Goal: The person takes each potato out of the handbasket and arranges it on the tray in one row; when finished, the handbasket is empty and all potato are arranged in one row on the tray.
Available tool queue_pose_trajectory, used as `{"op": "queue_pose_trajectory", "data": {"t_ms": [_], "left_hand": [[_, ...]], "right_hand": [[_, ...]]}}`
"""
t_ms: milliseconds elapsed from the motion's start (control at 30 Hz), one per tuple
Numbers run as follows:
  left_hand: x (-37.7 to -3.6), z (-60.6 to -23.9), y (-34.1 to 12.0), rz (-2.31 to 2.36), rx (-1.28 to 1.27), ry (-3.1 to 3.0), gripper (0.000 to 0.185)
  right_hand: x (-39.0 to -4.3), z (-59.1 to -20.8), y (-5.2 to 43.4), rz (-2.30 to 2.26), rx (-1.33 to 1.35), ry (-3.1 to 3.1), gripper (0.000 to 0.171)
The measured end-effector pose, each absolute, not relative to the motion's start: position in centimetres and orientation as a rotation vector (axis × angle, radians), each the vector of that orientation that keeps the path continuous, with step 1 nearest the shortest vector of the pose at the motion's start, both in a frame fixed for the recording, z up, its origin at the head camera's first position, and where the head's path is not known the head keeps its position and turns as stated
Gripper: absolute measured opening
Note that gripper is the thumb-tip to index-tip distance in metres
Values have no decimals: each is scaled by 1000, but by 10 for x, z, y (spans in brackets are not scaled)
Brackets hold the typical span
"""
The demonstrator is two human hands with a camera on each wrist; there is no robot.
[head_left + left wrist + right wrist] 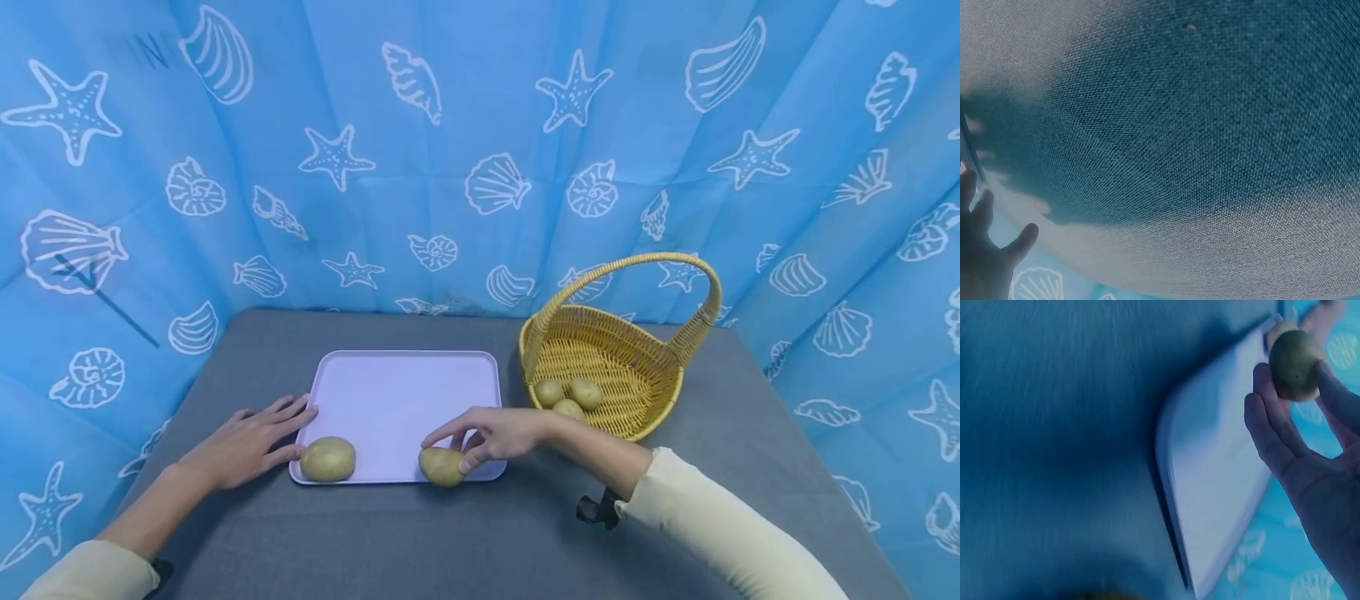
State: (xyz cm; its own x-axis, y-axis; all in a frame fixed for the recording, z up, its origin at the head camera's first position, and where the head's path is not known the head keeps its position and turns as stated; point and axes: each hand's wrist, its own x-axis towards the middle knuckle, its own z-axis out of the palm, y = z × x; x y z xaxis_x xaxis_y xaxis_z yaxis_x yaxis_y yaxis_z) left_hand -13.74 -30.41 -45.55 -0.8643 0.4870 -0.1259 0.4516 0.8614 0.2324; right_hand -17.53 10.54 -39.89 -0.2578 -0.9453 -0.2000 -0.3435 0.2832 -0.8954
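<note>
In the head view, a lilac tray (405, 392) is set on a grey table (360, 542); at the tray's near left corner a loose potato (327, 460) is laid, and by the left edge the left hand (251, 442) is held with its fingers spread, its thumb right by that potato, though whether contact is made cannot be told; at the near edge, towards the right corner, the held potato (442, 467) is pinched between the thumb and fingers of the right hand (491, 433); a basket (660, 412) is placed just beyond the tray's right edge, with three potatoes (567, 395) gathered at its left side.

In the left wrist view, the left hand is seen dark, its fingers apart above the table's cloth.

In the right wrist view, the held potato is gripped by thumb and fingertips, the tray's white surface seen behind the fingers; the loose potato is partly hidden behind it.
</note>
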Motion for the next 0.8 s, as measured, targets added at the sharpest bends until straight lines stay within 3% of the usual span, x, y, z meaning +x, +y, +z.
{"op": "queue_pose_trajectory", "data": {"t_ms": [500,800], "left_hand": [[-138,-456,-304,261,747,2858,68],[-137,-456,-306,250,763,2863,67]], "right_hand": [[-167,-425,43,-1034,-1216,1864,53],[-163,-436,24,-1071,-1077,2097,42]]}}
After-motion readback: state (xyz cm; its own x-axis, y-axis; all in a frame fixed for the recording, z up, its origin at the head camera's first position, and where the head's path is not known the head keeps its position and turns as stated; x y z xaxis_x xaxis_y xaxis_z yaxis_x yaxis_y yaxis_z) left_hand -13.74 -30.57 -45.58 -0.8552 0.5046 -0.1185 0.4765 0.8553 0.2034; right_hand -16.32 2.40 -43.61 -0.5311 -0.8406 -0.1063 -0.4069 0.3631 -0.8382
